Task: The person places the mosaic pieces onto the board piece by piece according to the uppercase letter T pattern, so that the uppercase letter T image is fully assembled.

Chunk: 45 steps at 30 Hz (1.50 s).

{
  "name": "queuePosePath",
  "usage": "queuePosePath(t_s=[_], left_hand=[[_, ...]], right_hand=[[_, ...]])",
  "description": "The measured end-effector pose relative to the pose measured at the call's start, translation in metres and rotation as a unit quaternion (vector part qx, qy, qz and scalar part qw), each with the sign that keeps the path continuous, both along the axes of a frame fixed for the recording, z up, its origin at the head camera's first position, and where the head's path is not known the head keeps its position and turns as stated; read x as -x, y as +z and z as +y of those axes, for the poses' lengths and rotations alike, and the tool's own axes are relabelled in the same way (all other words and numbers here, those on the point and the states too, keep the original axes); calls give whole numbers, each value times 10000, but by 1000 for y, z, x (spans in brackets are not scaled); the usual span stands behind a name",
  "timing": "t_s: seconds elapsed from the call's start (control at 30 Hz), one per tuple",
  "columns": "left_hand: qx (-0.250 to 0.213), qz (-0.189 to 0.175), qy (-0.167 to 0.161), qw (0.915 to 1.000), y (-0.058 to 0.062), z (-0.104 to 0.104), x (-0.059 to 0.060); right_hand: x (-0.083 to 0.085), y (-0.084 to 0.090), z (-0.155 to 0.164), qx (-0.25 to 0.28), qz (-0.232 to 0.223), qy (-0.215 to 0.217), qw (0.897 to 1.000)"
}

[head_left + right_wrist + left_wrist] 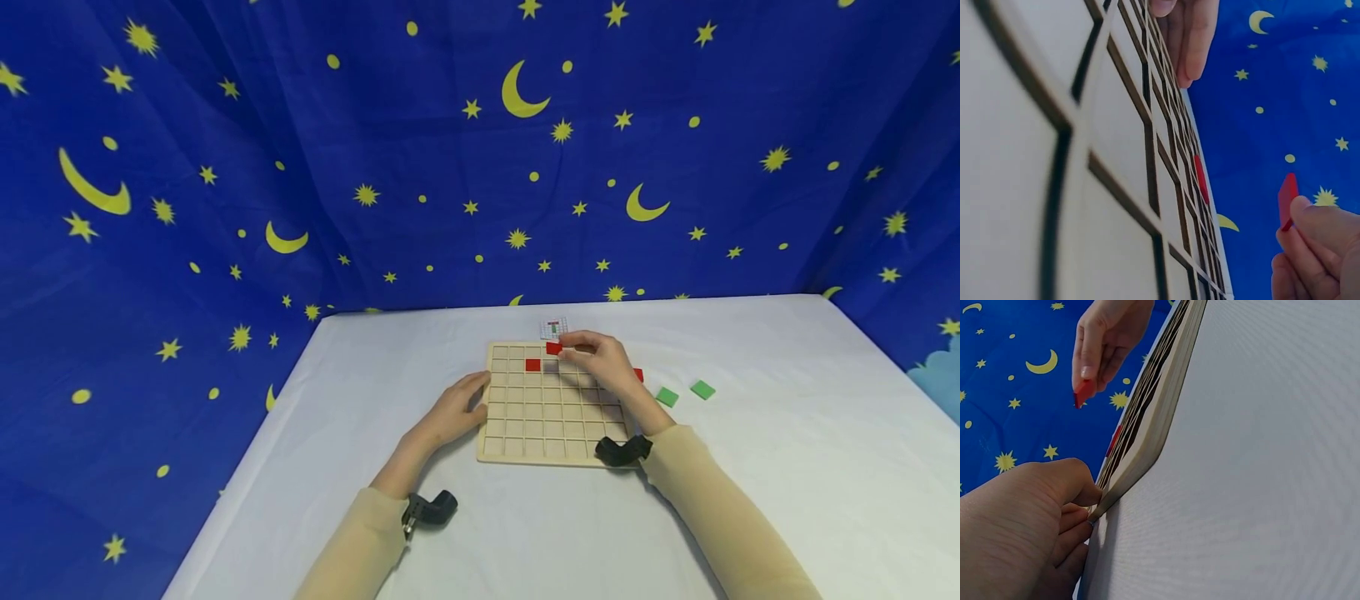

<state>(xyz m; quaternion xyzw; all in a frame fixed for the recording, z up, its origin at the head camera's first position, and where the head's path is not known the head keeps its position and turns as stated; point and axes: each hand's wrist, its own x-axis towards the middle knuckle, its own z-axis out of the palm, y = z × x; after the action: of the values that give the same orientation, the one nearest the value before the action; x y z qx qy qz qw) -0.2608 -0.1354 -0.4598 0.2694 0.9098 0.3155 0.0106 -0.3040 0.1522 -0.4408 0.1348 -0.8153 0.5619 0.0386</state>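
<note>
My right fingers point(581, 337) are pinching a flat red square tile point(553, 348); below them a pale wooden grid board point(534, 410) is lying, my relaxed left fingers point(471, 384) touching its edge.

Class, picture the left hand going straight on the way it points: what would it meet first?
The left hand would meet the wooden board first; it appears to be touching the left edge.

Head view from above, forward and down; wrist views close, toward the backdrop point(450, 158), gridded board point(553, 411) in both.
</note>
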Motion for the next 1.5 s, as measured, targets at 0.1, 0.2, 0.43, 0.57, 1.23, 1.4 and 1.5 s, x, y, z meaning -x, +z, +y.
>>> queuePosePath(t_s=[0.1, 0.2, 0.43, 0.57, 1.23, 1.4, 1.5], left_hand=[[21, 13, -8, 10000, 0, 0, 0], [-24, 19, -25, 10000, 0, 0, -1], [-50, 43, -7, 10000, 1, -2, 0], [-47, 13, -22, 10000, -1, -1, -1], [-30, -49, 39, 10000, 0, 0, -2], [-56, 14, 8, 10000, -1, 0, -2], [-33, 33, 9, 10000, -1, -1, -1]], right_hand=[[0, -5, -1, -16, -31, 37, 10000], [0, -10, -3, -77, -22, 90, 9999], [4, -19, -6, -306, 245, 50, 9992], [2, -22, -6, -439, 284, -4, 9986], [2, -28, -12, -1298, 776, -275, 9881], [2, -28, -12, -1320, 908, -265, 9867], [3, -29, -12, -1328, 965, -240, 9861]])
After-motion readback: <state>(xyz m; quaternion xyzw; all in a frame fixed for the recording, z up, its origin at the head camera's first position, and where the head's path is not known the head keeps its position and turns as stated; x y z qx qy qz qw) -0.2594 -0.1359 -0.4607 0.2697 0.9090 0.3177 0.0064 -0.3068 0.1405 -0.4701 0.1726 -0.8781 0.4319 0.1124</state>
